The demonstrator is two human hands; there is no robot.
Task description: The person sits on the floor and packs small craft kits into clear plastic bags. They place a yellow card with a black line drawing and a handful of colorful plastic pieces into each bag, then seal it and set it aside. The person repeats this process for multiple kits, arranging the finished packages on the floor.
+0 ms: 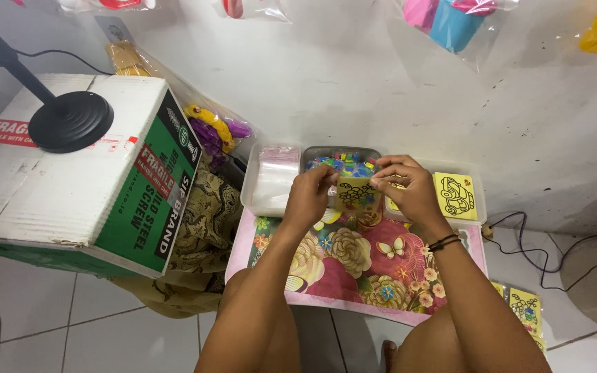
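Note:
My left hand (309,197) and my right hand (409,188) both pinch a small yellow card with a black outline drawing (355,193), held upright above a flowered tray (353,269) on my lap. Just behind the card sits a clear tub of small colourful pieces (343,161). A clear tub with a stack of small clear bags (274,176) stands to its left. On the right, another tub holds more yellow drawing cards (456,195). A dark band circles my right wrist.
A large cardboard box (77,173) with a black round stand base (70,122) on top stands at left. Bagged toys (215,128) lean against the white wall. More yellow cards (525,307) and dark cables (540,255) lie on the tiled floor at right.

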